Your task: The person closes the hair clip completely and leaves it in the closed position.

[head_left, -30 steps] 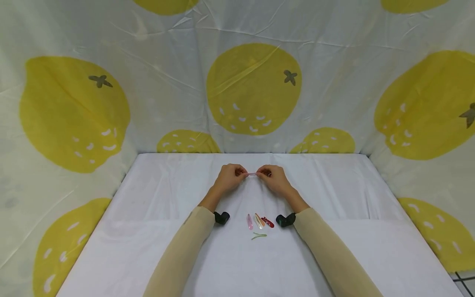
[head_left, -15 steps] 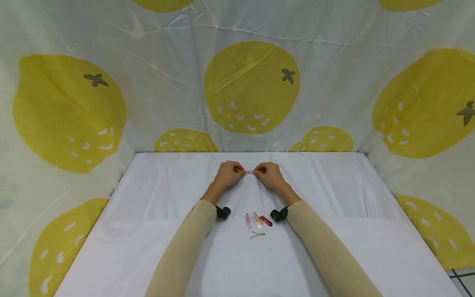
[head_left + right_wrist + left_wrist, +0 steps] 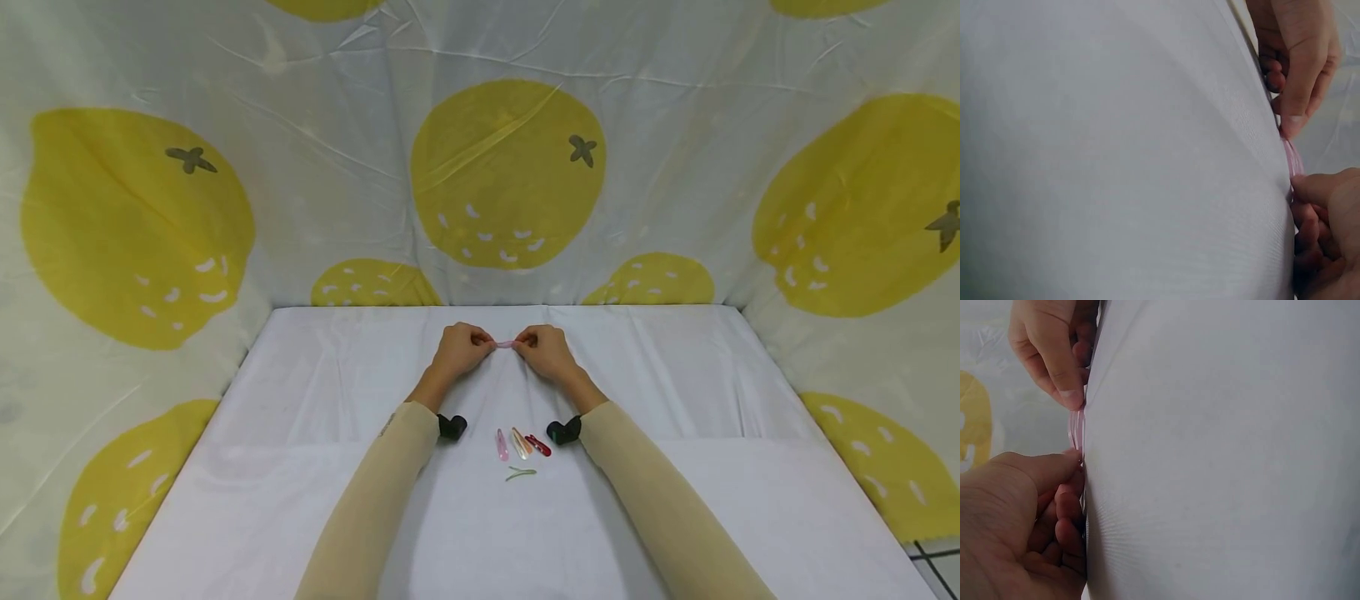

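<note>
Between both hands, above the far part of the white table, a pink hair clip [image 3: 504, 344] is stretched level. My left hand [image 3: 462, 348] pinches its left end between thumb and fingertips. Its right end is pinched by my right hand [image 3: 548, 351]. In the left wrist view the clip's pink strips [image 3: 1076, 430] show between the two thumbs; the right wrist view shows the same pink clip [image 3: 1293, 157], its ends hidden under the fingers. Nearer the body, another pink hair clip [image 3: 502, 445] lies on the cloth.
Beside that clip lie an orange hair clip [image 3: 521, 443] and a red hair clip [image 3: 537, 446], close together. A green hair clip [image 3: 521, 473], spread open, lies nearer. The white-covered table [image 3: 300, 500] meets a lemon-print curtain [image 3: 337, 167] at the back and sides.
Both hands have shifted slightly away and to the left in the head view, still holding the pink clip. The clips on the table stay put while the view shifts a little.
</note>
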Motion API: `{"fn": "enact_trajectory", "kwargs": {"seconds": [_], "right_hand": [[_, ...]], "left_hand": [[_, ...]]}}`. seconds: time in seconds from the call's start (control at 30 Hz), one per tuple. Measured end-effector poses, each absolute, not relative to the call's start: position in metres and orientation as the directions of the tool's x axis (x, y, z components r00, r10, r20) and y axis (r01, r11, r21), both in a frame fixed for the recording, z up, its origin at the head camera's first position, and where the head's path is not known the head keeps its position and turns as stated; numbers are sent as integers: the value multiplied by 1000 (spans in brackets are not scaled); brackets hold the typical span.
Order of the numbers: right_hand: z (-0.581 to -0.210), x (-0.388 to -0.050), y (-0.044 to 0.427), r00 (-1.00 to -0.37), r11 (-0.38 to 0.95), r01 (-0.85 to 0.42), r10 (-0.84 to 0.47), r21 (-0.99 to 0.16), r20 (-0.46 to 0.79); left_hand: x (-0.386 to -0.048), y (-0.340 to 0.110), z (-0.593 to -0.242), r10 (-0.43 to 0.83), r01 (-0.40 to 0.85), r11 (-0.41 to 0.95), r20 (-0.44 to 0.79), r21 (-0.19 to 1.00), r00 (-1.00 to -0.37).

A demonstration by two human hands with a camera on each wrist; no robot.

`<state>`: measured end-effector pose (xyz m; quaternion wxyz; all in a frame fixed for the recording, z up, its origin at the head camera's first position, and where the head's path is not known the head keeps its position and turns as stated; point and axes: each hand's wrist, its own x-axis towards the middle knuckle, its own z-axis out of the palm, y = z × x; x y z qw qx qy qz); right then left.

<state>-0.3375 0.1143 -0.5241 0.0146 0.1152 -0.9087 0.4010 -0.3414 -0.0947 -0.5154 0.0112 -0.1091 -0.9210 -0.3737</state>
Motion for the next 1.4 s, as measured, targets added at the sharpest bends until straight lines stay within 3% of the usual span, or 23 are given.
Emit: {"fn": "enact_trajectory", "kwargs": {"seconds": [0.63, 1.4], "right_hand": [[-520, -328, 119, -974, 665, -190, -219, -723, 56], [-512, -304, 141, -930, 632, -300, -360, -715, 72]], "left_hand": [[-334, -98, -512, 210, 185, 682, 53, 708, -976], [-311, -120, -505, 326, 245, 663, 22, 708, -945]]}}
